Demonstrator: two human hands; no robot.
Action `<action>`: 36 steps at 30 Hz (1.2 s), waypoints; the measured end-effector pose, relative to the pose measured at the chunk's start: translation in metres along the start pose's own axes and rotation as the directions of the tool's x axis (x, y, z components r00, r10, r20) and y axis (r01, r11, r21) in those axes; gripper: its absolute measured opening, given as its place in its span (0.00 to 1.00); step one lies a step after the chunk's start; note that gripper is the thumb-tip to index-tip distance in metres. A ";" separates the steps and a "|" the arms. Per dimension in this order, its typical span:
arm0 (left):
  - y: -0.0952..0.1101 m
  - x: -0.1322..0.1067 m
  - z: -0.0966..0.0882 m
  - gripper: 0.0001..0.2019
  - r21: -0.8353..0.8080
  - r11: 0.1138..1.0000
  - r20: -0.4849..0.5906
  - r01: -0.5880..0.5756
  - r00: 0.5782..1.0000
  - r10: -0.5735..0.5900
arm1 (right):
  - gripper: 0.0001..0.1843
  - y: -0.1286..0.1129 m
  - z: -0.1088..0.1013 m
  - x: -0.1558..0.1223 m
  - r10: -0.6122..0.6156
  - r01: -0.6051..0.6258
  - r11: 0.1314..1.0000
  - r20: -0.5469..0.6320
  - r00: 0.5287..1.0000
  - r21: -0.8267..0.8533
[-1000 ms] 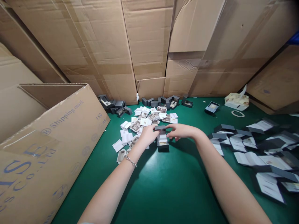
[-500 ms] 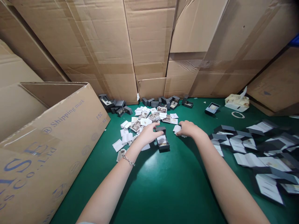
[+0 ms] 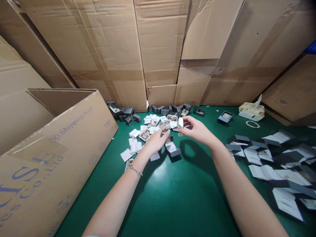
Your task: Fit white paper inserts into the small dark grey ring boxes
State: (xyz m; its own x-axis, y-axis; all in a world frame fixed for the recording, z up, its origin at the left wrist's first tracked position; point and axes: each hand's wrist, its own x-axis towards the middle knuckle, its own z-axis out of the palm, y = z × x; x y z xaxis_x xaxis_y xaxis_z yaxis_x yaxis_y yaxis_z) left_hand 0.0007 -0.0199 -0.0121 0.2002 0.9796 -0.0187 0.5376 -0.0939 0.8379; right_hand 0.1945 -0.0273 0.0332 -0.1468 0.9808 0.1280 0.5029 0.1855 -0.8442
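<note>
My left hand (image 3: 156, 141), with a chain bracelet at its wrist, has its thumb and fingers closed at the far end of a small open black box (image 3: 174, 152). That box sits slightly tilted, with a white lining showing inside; the fingers partly cover its lid. Up and to the right, my right hand (image 3: 196, 131) pinches a small white folded insert (image 3: 180, 123) between thumb and fingers, raised beside the pile. A heap of white and beige inserts (image 3: 134, 146) spreads beyond and left of my left hand.
A large open carton (image 3: 81, 138) stands at left. Small black boxes (image 3: 165, 112) line the cardboard wall (image 3: 160, 49). On the right lie several open black boxes with white linings (image 3: 261, 172), a single black box (image 3: 225, 117), a tissue pack (image 3: 251, 111) and a white ring (image 3: 252, 124).
My right hand has moved up and left, lifting the white insert off the table toward the pile. The black box at my left hand has turned and tilted a little.
</note>
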 end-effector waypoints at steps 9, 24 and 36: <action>0.030 -0.003 -0.012 0.14 -0.623 0.777 0.067 0.095 0.995 -0.068 | 0.24 -0.016 0.013 -0.002 -0.122 0.081 0.868 0.053 0.991 0.491; 0.034 -0.010 -0.015 0.15 -0.917 0.267 0.299 0.295 0.954 -0.027 | 0.22 -0.023 0.023 -0.006 -0.155 0.167 0.959 -0.068 0.986 0.228; 0.035 -0.012 -0.012 0.20 -0.929 0.249 0.298 0.275 0.953 0.061 | 0.23 -0.029 0.028 -0.009 -0.192 0.199 0.978 -0.098 0.976 0.063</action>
State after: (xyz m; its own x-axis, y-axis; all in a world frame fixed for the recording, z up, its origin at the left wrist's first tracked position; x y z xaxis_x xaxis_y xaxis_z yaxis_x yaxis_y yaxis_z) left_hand 0.0069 -0.0329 0.0237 0.4674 0.8745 -0.1295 -0.5720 0.4108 0.7099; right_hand 0.1571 -0.0430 0.0421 -0.1566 0.9280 0.3381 0.4087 0.3725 -0.8332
